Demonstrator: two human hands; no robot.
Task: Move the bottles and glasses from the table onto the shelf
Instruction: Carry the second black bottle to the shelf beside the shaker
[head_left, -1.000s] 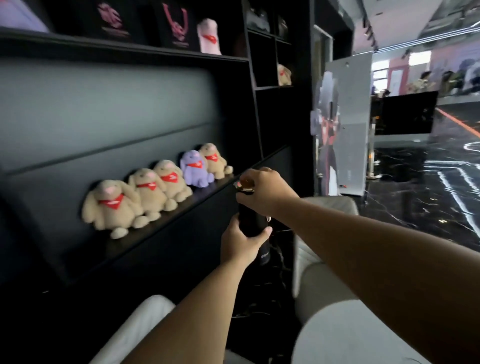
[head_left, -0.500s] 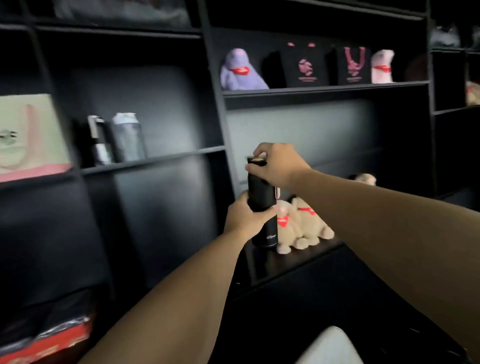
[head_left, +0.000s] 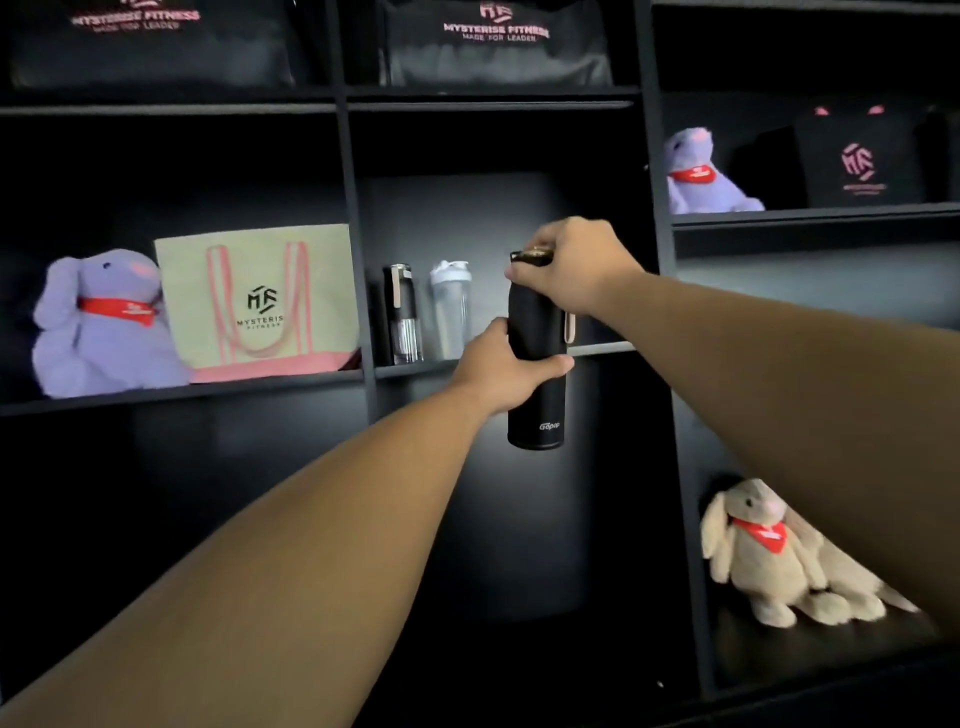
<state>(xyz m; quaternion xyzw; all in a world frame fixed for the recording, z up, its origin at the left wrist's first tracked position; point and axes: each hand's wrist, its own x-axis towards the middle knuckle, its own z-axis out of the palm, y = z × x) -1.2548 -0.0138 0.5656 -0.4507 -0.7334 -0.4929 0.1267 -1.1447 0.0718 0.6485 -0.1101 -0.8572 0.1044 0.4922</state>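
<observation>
I hold a tall black bottle (head_left: 536, 410) upright in the air in front of the black shelf unit. My left hand (head_left: 501, 371) wraps around its middle from the left. My right hand (head_left: 569, 265) grips its gold-rimmed cap from above. The bottle's base hangs below the edge of the middle shelf board (head_left: 410, 368). On that board, in the middle compartment, stand a dark bottle with a clear lower part (head_left: 401, 314) and a clear shaker bottle with a white lid (head_left: 451, 306), both to the left of the held bottle.
Left compartment holds a purple plush rabbit (head_left: 98, 325) and a beige tote bag (head_left: 257, 301). Right side: another purple rabbit (head_left: 698, 176), a black bag (head_left: 860, 158), and lower down a beige rabbit (head_left: 769, 556). Black vertical dividers (head_left: 657, 208) frame the middle compartment.
The view has swung left along the shelves, from the row of beige rabbits to the compartment with two bottles. Both hands kept hold of the black bottle and lifted it toward that shelf.
</observation>
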